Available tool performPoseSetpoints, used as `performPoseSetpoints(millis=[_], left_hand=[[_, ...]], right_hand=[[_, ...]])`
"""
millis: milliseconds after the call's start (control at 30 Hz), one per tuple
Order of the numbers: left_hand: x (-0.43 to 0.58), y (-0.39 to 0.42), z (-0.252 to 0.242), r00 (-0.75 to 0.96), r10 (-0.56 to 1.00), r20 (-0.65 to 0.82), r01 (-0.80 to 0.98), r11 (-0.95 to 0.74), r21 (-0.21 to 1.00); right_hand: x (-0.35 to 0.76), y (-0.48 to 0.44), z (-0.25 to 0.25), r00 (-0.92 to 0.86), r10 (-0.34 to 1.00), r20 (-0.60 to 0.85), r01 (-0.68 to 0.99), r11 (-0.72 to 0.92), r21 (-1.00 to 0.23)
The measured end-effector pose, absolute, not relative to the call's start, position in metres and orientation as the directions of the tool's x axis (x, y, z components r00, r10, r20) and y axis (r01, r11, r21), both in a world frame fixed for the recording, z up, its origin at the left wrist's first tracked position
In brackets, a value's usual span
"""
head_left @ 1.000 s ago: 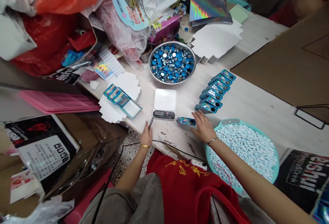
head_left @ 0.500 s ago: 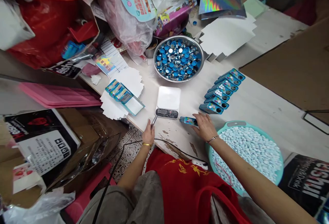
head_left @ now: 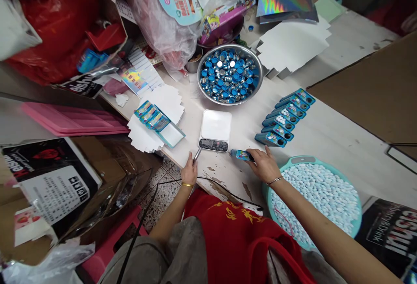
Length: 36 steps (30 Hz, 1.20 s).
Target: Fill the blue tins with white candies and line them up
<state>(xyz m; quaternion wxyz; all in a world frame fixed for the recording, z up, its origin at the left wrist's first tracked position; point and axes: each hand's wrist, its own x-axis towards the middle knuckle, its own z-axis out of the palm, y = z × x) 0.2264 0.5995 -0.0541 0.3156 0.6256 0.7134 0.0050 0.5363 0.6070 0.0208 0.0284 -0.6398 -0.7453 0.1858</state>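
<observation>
The blue box (head_left: 240, 155) lies left of the right hand (head_left: 263, 166) on the counter (head_left: 345, 138), its long axis running roughly sideways from the fingers toward the near right corner of the scale (head_left: 215, 125), just apart from it. The right grip is closed about the box's right end and is the nearer; the left hand (head_left: 189, 172), beyond the scale's near left corner, clasps a slim metal tool (head_left: 197, 156) pointing at that corner.

Cluttered workshop: scale (head_left: 216, 124), bulk caps (head_left: 227, 77)
</observation>
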Motion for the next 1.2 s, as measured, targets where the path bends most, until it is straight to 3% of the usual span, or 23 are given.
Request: performPoseSetpoints(millis=[233,400,700,800,1000,1200], left_hand=[[0.226,0.601,-0.052,-0.013,0.899,-0.438,0.869,0.227,0.44],[0.225,0.602,-0.051,-0.019,0.891,-0.454,0.865,0.243,0.44],[0.223,0.6,-0.052,-0.02,0.89,-0.456,0.862,0.246,0.443],[0.223,0.6,-0.054,-0.016,0.893,-0.449,0.855,0.245,0.457],[0.223,0.6,-0.056,-0.011,0.897,-0.441,0.864,0.23,0.448],[0.224,0.601,-0.055,-0.009,0.902,-0.433,0.865,0.224,0.45]], right_hand=[[0.521,0.651,0.049,-0.202,0.973,-0.112,0.91,0.144,-0.389],[0.495,0.71,0.054,-0.25,0.965,-0.077,0.909,0.207,-0.362],[0.469,0.754,0.03,-0.298,0.941,-0.161,0.919,0.237,-0.316],[0.47,0.752,0.028,-0.286,0.946,-0.151,0.904,0.214,-0.369],[0.498,0.712,0.039,-0.125,0.992,0.01,0.874,0.115,-0.473],[0.53,0.611,0.039,-0.018,1.0,-0.014,0.816,0.006,-0.578]])
